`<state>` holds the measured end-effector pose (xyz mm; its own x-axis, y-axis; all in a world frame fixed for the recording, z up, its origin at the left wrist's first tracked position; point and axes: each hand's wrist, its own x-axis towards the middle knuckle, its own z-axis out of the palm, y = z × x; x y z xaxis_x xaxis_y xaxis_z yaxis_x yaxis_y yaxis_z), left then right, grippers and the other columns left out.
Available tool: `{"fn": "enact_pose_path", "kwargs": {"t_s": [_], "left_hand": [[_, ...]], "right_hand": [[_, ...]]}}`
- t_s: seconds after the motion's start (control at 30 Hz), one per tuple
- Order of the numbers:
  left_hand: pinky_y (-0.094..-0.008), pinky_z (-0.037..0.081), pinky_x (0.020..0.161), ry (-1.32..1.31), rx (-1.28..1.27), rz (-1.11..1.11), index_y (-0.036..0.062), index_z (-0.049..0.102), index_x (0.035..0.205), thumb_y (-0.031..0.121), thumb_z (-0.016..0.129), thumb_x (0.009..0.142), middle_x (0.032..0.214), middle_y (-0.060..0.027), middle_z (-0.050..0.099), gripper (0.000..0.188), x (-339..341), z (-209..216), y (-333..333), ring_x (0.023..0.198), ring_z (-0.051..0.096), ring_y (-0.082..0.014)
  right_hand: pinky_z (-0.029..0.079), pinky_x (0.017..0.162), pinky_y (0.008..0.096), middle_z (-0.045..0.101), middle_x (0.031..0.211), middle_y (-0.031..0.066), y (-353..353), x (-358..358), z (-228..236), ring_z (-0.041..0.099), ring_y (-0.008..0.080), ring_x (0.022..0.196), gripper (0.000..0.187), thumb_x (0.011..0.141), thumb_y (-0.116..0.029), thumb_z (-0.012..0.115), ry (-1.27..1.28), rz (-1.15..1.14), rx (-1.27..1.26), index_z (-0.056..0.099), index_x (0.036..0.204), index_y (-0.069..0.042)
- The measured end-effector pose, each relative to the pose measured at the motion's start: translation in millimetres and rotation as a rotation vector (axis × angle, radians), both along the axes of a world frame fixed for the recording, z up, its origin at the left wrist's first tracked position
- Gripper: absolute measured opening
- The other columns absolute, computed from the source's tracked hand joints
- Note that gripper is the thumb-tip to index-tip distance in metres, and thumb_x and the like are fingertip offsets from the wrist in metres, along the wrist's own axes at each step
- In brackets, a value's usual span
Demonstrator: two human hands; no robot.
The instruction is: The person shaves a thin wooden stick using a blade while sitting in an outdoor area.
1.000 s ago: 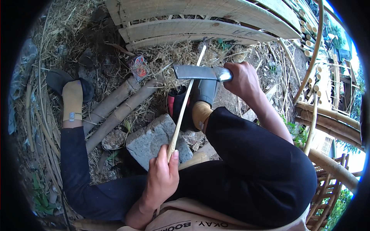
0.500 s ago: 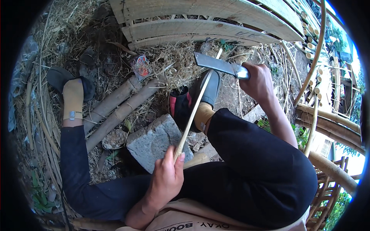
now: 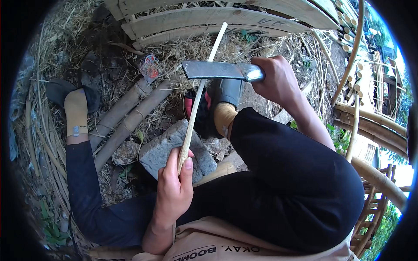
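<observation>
My left hand (image 3: 175,188) is closed around the lower end of a thin, pale bamboo strip (image 3: 198,96), which slants up and away from me. In my right hand (image 3: 278,80) is the metal handle end of a machete (image 3: 213,70), a broad, square-tipped grey blade pointing left. The blade lies across the upper half of the strip and seems to touch it; the contact itself is hard to make out. Below the strip sits a grey stone block (image 3: 163,150), close to my left hand.
Two bamboo poles (image 3: 126,117) lie on the straw-covered ground at left. A wooden slatted panel (image 3: 209,19) stands ahead. My bent leg (image 3: 296,187) in black trousers is at right. Stacked bamboo (image 3: 348,43) and a bamboo pole (image 3: 379,180) are further right.
The machete has moved left and now crosses the strip. My left hand has shifted slightly left and up, and the strip stands steeper with its far end further left.
</observation>
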<state>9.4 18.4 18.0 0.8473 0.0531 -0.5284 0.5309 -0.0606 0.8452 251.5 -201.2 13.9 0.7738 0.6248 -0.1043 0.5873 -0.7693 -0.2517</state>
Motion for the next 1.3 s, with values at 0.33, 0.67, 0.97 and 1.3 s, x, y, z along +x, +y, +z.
{"fn": "enact_pose_path", "kwargs": {"t_s": [0.33, 0.67, 0.97, 1.3], "left_hand": [[-0.0381, 0.046, 0.056, -0.036, -0.013, -0.029, -0.0019, 0.056, 0.107, 0.019, 0.049, 0.107, 0.072, -0.0172, 0.060, 0.022, -1, -1, -6, 0.059, 0.063, -0.0259], [-0.0233, 0.030, 0.049, -0.021, -0.244, 0.067, 0.0048, 0.050, 0.117, 0.027, 0.044, 0.110, 0.069, 0.0012, 0.042, 0.024, -3, -25, -2, 0.055, 0.037, -0.0044], [-0.0177, 0.024, 0.046, 0.156, -0.688, 0.135, 0.0073, 0.049, 0.115, 0.034, 0.037, 0.112, 0.070, 0.0054, 0.037, 0.029, 9, -17, 17, 0.055, 0.028, 0.0001], [-0.0143, 0.022, 0.043, 0.121, -0.906, 0.135, 0.0068, 0.049, 0.120, 0.032, 0.038, 0.112, 0.092, -0.0024, 0.052, 0.028, 16, -33, 18, 0.053, 0.027, 0.0015]], "right_hand": [[0.056, 0.072, 0.0469, 0.068, 0.073, 0.0206, -24, 32, -11, 0.070, 0.0383, 0.072, 0.014, 0.074, -0.012, 0.066, -0.038, -0.121, -0.047, 0.072, 0.084, -0.004], [0.055, 0.065, 0.0484, 0.065, 0.065, 0.0170, -7, 1, -9, 0.067, 0.0385, 0.065, 0.010, 0.074, -0.012, 0.067, 0.127, 0.088, -0.026, 0.069, 0.082, -0.006], [0.052, 0.062, 0.0484, 0.064, 0.067, 0.0190, 23, -15, -9, 0.066, 0.0410, 0.068, 0.016, 0.067, -0.010, 0.070, 0.270, 0.272, 0.040, 0.067, 0.081, -0.004], [0.055, 0.070, 0.0475, 0.069, 0.073, 0.0177, 38, -24, -13, 0.069, 0.0387, 0.074, 0.014, 0.074, -0.016, 0.072, 0.403, 0.271, 0.028, 0.071, 0.085, -0.007]]}}
